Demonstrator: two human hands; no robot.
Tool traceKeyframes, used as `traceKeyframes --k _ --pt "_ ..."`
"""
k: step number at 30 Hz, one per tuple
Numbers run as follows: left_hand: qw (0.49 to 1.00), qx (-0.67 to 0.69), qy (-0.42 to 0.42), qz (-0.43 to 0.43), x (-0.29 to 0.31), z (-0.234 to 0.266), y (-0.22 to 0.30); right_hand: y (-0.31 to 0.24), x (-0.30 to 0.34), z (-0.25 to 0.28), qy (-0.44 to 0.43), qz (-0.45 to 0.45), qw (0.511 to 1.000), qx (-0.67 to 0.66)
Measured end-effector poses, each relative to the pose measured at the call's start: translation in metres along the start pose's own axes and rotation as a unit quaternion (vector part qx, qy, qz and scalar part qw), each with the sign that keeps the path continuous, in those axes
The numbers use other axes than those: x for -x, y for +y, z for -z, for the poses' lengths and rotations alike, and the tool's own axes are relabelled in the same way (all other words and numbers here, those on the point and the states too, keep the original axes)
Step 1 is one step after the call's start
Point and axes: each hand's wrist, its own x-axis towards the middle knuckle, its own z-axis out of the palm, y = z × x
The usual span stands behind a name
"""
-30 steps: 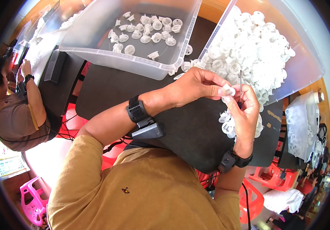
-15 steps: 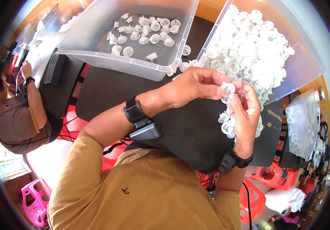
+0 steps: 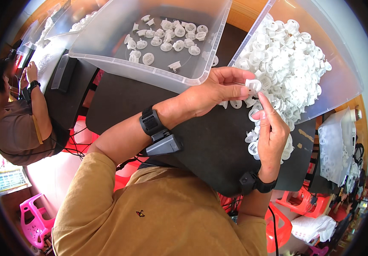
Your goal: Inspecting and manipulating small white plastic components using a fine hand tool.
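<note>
You wear a mustard-brown top (image 3: 162,232) with short sleeves (image 3: 83,183) and a small dark-and-red emblem (image 3: 139,213) on its front. Your left wrist carries a textured black strap (image 3: 151,121) and a grey box-shaped unit (image 3: 164,145); your right wears a black band (image 3: 266,185) with a blocky black module (image 3: 248,181), a black cable (image 3: 274,230) running near that arm.

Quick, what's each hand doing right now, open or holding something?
Left hand: closed, pinching a round white plastic part.
Right hand: index finger pointing toward that part; whether it holds anything cannot be told.
</note>
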Motion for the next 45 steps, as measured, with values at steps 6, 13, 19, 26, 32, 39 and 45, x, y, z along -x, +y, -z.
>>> traceKeyframes --k 6,13,19,26,32,39,45 --pt "1.0 -0.009 0.0 -0.001 0.0 -0.002 0.0 0.002 0.0 -0.002 0.023 0.033 0.999 0.037" --pt "1.0 -0.008 0.007 -0.023 0.0 -0.005 -0.003 -0.001 0.002 -0.004 0.035 0.035 0.997 0.058" --pt "0.999 -0.019 0.02 -0.042 -0.001 -0.008 -0.006 -0.001 0.002 -0.006 0.038 0.031 0.997 0.055" --pt "0.996 -0.066 0.043 -0.044 0.0 -0.011 -0.007 -0.005 0.003 -0.012 0.029 0.034 0.998 0.046" --pt "0.997 -0.043 0.038 -0.059 0.0 -0.01 -0.007 -0.006 0.005 -0.011 0.043 0.015 0.999 -0.022" --pt "0.996 -0.053 0.045 -0.054 0.002 -0.011 -0.002 -0.002 0.002 -0.006 0.057 0.023 0.998 0.035" --pt "0.996 -0.059 0.043 -0.054 0.001 -0.011 -0.003 -0.003 0.002 -0.007 0.074 0.031 0.995 0.057"
